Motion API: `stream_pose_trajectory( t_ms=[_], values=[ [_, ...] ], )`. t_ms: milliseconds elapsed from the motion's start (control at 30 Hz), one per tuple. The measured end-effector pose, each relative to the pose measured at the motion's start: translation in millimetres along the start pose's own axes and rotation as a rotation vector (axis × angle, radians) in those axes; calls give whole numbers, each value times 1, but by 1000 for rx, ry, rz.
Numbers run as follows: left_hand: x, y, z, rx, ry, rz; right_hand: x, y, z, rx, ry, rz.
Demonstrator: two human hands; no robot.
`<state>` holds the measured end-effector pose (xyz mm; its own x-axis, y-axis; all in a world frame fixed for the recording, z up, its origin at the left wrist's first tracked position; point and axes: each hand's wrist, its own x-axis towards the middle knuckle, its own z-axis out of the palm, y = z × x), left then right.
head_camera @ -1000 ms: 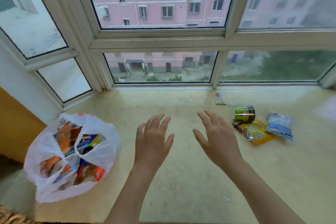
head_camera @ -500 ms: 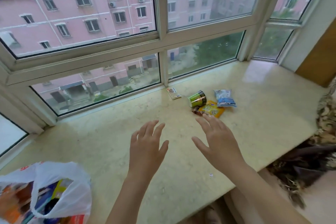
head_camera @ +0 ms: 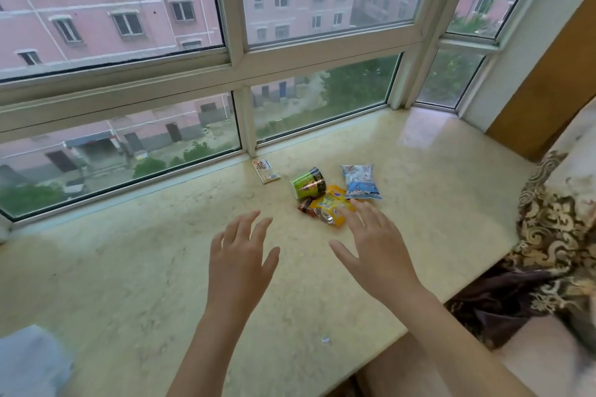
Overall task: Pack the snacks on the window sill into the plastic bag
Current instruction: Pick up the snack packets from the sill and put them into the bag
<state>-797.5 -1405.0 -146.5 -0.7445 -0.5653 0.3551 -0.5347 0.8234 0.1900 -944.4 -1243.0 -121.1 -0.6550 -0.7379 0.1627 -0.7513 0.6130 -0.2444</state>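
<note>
Right hand (head_camera: 377,248) nearer yellow packet (head_camera: 332,208), fingers spread, left hand (head_camera: 240,259) spread, empty

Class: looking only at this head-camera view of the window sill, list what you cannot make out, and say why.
- Plastic bag: cut off by the lower-left edge and blurred; contents unseen.
- Brown wrapper: mostly under the yellow packet.
- Print on the flat packet: too small.
- Whether the right hand touches the yellow packet: unclear.

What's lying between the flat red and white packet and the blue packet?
The green cup, tipped on its side on the sill, as the head view shows.
</note>
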Motion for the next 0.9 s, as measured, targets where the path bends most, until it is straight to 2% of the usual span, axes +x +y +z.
stream_pose_trajectory(
  t_ms=[100, 400, 633, 900],
  values=[
    [28, 30, 25, 2, -30, -9, 30, 41, 0, 5, 34, -22],
    [80, 78, 114, -11, -186, -75, 101, 143, 40, -4, -103, -42],
    [129, 71, 220, -104, -374, -115, 157, 193, 124, -73, -187, -4],
    [188, 44, 338, -149, -436, -108, 206, 224, 234, -79, -295, 37]
  ],
)
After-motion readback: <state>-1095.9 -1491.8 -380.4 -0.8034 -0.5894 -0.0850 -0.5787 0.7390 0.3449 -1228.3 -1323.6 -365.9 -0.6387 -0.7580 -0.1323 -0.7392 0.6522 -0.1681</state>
